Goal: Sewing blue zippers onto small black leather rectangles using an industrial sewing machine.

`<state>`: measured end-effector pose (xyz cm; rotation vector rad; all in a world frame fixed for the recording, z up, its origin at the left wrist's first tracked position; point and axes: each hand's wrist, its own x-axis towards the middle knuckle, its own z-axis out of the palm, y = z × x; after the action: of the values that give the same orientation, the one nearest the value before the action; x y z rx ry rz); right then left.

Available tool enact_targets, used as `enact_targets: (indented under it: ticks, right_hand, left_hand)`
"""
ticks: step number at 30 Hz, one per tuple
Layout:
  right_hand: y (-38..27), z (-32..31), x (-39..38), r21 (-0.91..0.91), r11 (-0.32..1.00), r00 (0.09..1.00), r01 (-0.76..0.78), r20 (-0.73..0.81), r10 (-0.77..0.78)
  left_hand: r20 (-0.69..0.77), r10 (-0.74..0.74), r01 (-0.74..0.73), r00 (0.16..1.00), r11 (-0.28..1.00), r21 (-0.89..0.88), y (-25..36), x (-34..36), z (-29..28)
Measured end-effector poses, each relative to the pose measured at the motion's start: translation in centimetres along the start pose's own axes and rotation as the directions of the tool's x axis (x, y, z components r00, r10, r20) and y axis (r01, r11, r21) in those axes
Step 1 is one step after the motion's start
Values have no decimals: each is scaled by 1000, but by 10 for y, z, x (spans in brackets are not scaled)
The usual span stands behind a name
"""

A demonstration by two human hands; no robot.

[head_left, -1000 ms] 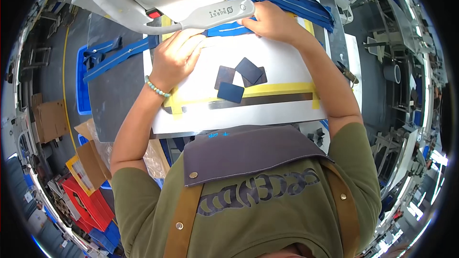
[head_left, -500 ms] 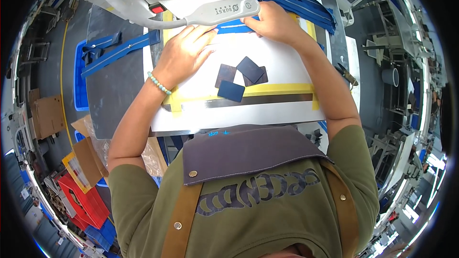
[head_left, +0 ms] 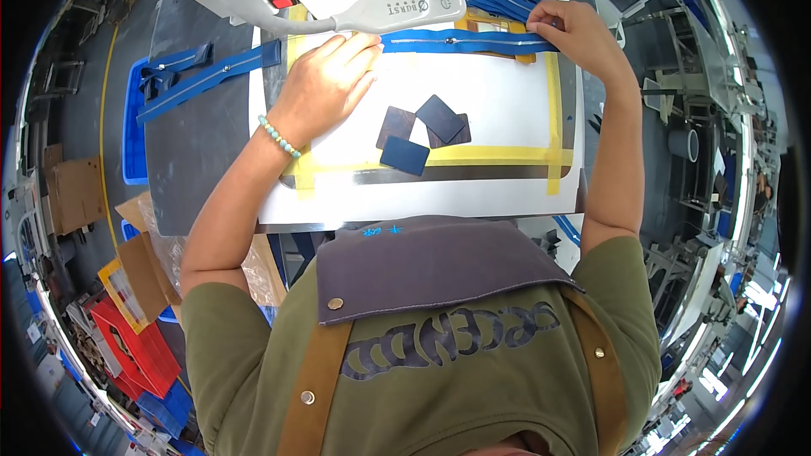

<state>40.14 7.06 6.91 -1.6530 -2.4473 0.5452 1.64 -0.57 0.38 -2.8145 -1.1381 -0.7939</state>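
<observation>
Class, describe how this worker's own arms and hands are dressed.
The left hand has a bracelet of round pale blue-green and yellowish beads at its wrist; the right hand shows none. Both are ungloved. The sleeves are short and olive green.

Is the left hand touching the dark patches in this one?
Apart. The head view shows a strip of white surface between the left hand and the dark patches.

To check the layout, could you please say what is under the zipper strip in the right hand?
White sheet borders the zipper strip; yellowish material emerges either side near its right end. What the strip covers is hidden.
</observation>
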Motion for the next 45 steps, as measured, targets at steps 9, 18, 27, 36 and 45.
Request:
enact_targets:
  ticks: [9,18,27,36,45]
  right_hand:
    - [-76,61,44,494,837,963,237,-236,-133]
    - [-100,65,49,988,-66,990,140,-142,-15]
    - [-92,82,18,123,790,781,600,-302,-546]
    - [-98,106,14,-31,753,684,657,-396,-613]
    - [-90,107,21,5,814,706,582,-500,-502]
  left_hand:
    - [-13,15,-15,1000,1000,18,0,-2,0]
    - [0,-25,25,1000,999,-40,1,-2,-3]
    - [9,-18,18,1000,999,-31,0,-1,-2]
    - [-29,5,-5,1000,1000,-16,-2,-6,0]
    - [7,-44,44,999,993,-113,-5,-4,3]
